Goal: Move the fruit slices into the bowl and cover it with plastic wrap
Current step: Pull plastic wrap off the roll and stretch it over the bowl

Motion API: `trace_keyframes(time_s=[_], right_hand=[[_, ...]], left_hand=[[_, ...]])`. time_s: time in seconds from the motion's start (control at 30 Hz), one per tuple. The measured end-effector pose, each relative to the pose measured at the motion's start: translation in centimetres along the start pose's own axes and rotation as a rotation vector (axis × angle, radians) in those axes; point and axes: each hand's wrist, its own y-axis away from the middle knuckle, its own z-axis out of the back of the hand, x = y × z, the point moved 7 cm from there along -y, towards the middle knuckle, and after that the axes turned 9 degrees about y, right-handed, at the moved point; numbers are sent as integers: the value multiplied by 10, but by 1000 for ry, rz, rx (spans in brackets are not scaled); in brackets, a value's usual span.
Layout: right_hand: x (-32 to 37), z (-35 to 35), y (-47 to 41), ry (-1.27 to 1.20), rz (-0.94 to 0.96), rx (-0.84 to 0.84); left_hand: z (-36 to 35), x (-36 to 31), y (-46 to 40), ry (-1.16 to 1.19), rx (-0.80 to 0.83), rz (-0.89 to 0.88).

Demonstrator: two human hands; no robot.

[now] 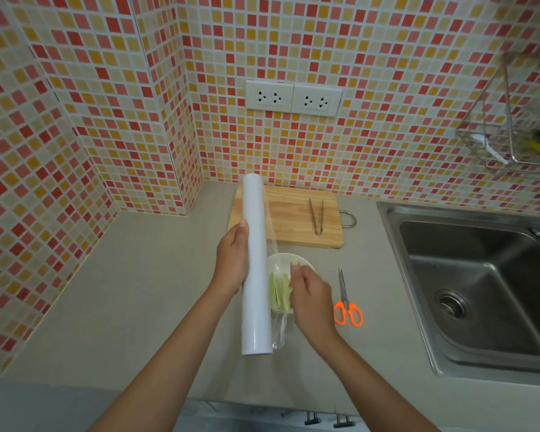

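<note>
A long white cylindrical roll of plastic wrap (pixel 256 266) is held above the grey table (pixel 131 291) by the left hand (pixel 233 260), whose grip is closed round the roll's left side near its middle, the thumb lying up along the tube. The roll is tilted slightly, its far end over the pale wooden cutting board (pixel 289 213) and its near end toward the person. A clear sheet of film (pixel 278 328) is drawn off the roll's right edge and hangs crumpled beside its lower end.

Just right of the roll, a small white round bowl (pixel 306 263) stands on the table, with pale green fruit slices (pixel 278 291) lying inside it. The right hand (pixel 312 294) is placed over the bowl's right half, fingers curled downward; the film's edge appears to be pinched at the fingertips (pixel 295 268), though this cannot be told for certain. The bowl thus lies between the two grips, partly hidden by both.

Metal tongs (pixel 317 216) rest on the cutting board. Orange-handled scissors (pixel 346 302) lie on the table just right of the right hand, and a stainless steel sink (pixel 468 275) is set further right.
</note>
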Motion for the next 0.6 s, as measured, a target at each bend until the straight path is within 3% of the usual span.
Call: trace_keyframes(time_s=[0.3,0.5,0.6], right_hand=[[49,0,-66,223,118,-55],[31,0,-74,-1,6,-40],[43,5,-86,31,17,-46]], left_hand=[[-23,-3,35,-89,92,-145],[-17,-7,40,-101,120,-182],[-18,-5,42,-122,131,-187]])
